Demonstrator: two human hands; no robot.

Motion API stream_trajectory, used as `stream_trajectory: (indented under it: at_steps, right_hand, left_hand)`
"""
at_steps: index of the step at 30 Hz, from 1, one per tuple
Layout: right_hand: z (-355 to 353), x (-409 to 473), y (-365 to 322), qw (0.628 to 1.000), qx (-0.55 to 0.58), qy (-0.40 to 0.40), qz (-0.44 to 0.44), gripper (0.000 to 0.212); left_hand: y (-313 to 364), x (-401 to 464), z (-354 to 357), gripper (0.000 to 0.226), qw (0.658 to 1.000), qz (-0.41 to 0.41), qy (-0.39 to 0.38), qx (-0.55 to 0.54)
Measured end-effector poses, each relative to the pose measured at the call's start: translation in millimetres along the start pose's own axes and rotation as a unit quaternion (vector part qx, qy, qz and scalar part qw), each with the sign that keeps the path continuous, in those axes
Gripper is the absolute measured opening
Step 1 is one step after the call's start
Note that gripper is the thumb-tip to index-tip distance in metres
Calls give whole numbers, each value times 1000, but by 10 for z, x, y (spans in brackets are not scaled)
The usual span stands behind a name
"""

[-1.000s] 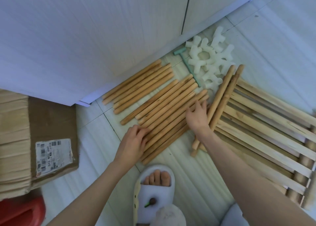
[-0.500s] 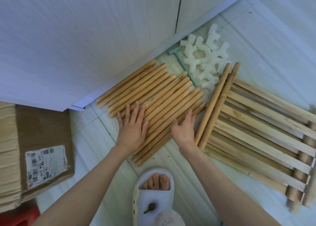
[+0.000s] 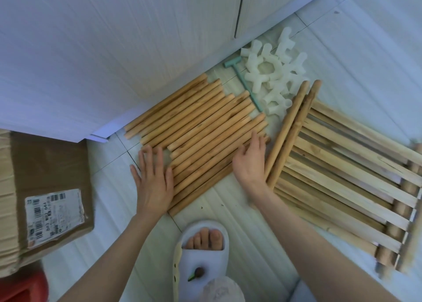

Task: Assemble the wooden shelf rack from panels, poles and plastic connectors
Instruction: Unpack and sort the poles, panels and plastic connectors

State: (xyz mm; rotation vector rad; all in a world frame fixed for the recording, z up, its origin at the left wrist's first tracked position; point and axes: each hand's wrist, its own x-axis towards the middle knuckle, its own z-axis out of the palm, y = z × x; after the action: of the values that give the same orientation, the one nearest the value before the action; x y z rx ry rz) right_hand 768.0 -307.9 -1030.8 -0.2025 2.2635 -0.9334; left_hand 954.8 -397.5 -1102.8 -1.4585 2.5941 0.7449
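Observation:
Several short wooden poles (image 3: 201, 128) lie side by side on the white floor tiles in a slanted row. My left hand (image 3: 154, 183) lies flat with spread fingers at the row's lower left end, against the pole ends. My right hand (image 3: 247, 162) rests with straight fingers on the row's right side. Two longer poles (image 3: 290, 130) lie across the edge of the slatted wooden panels (image 3: 342, 164) stacked on the right. A heap of white plastic connectors (image 3: 271, 73) sits by the cabinet base, with a small teal mallet (image 3: 246, 87) beside it.
White cabinet doors (image 3: 114, 39) fill the upper left. A cardboard box (image 3: 45, 187) with a shipping label stands at the left, a red object (image 3: 20, 288) below it. My foot in a white slipper (image 3: 203, 251) is at the bottom centre.
Both hands slid down and apart along the poles: the left to the row's lower left end, the right to its right side. The short poles now lie closer together in one row.

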Motion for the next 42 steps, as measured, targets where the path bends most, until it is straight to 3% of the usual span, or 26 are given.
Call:
stream_trajectory:
  at_steps: [3, 6, 9, 12, 14, 16, 22, 28, 31, 36, 42]
  right_hand:
    - [-129, 341, -118, 988, -122, 11, -97, 51]
    - [-203, 771, -295, 974, -195, -10, -114, 52]
    - [-157, 1061, -419, 957, -270, -33, -98, 47]
    - [-95, 1199, -466, 944, -314, -52, -80, 42]
    - [-78, 1247, -496, 945, -314, -52, -71, 40]
    - [-67, 1263, -525, 947, -310, -56, -69, 41]
    - [1, 1197, -554, 956, -271, -101, -51, 36]
    - [15, 1219, -612, 979, -181, -79, -46, 39]
    - [45, 1228, -656, 985, -138, -95, -45, 38]
    - [71, 1223, -655, 985, -127, -100, -57, 40]
    - [98, 1315, -763, 986, -109, -97, -79, 41]
  left_hand:
    - [37, -52, -38, 55, 984, -87, 60, -145]
    - [168, 81, -186, 52, 891, -235, 144, -362]
    - [233, 325, -304, 43, 813, -361, 212, -405]
    - [199, 538, -352, 42, 730, -463, 152, -480]
    - [238, 582, -389, 41, 695, -474, 103, -530]
    - [297, 580, -404, 36, 685, -451, 83, -566]
    - [342, 550, -484, 30, 705, -418, 51, -571]
    - [254, 616, -594, 28, 659, -471, 122, -574]
    - [155, 715, -674, 27, 631, -456, 156, -607]
    - [160, 859, -764, 45, 668, -391, 109, -623]
    - [162, 870, -770, 28, 670, -394, 93, -623]
